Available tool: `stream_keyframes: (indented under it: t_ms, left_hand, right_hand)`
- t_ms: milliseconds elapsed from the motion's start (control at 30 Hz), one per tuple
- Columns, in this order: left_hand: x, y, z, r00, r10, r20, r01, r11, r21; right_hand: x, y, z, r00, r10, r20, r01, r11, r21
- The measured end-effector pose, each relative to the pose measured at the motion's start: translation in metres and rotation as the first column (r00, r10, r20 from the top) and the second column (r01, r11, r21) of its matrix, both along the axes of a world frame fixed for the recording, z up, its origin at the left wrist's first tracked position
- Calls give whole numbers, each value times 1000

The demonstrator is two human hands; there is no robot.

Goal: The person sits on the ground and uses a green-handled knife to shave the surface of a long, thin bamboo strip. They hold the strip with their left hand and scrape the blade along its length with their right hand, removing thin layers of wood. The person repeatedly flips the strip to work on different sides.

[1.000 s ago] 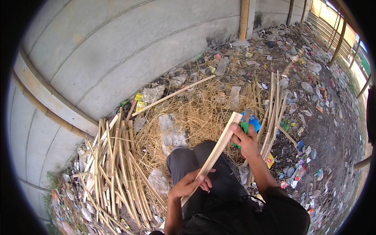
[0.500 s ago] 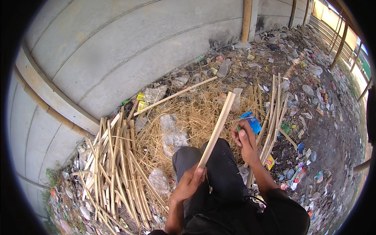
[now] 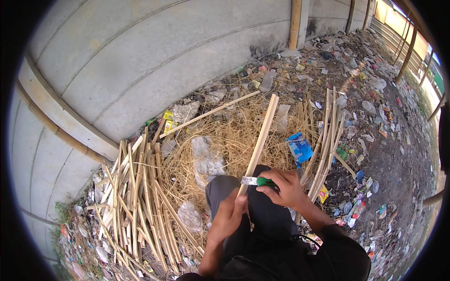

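My left hand (image 3: 229, 213) is closed round the lower end of a pale split bamboo strip (image 3: 261, 136), which slants up and away from my lap. In my right hand (image 3: 287, 188) is a knife (image 3: 266, 181) with a green handle. Its short, wide blade lies across the strip a little above my left hand. Both hands are over my knees, and the strip's lowest end is hidden by my left hand.
A heap of bamboo strips (image 3: 136, 201) lies to my left, and a smaller bundle (image 3: 327, 140) to my right. Yellowish shavings (image 3: 243, 122) cover the ground ahead, with a blue wrapper (image 3: 300, 147) beside them. A grey concrete wall (image 3: 178, 51) stands beyond. Litter is strewn at right.
My right hand has come left and down, bringing the knife blade onto the bamboo strip. The strip has tipped slightly more upright, with its far end farther away.
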State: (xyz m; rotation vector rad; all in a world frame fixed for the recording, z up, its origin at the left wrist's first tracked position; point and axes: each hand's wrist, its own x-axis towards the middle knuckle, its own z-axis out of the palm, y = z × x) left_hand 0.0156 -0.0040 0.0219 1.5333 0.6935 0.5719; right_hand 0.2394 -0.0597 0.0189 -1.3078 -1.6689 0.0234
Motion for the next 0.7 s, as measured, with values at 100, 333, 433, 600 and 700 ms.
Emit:
stream_keyframes:
  t_ms: [100, 333, 433, 600, 700]
  left_hand:
    - [4, -4, 3, 997, 55, -60, -47, 989, 137]
    - [9, -11, 20, 978, 153, -144, -111, 959, 262]
    - [7, -13, 22, 961, 201, -191, -140, 947, 290]
    - [5, -16, 19, 951, 225, -210, -149, 933, 327]
    - [4, -17, 23, 944, 226, -240, -141, 935, 327]
  right_hand:
    - [-3, 1, 3, 999, 3, 53, -5, 1000, 30]
    - [-7, 5, 16, 997, 25, 77, -26, 1000, 13]
    - [-7, 7, 20, 995, 35, 94, -35, 999, -1]
    - [-6, 10, 21, 995, 4, 98, -9, 998, 58]
    - [-1, 12, 18, 993, -44, 106, 31, 993, 116]
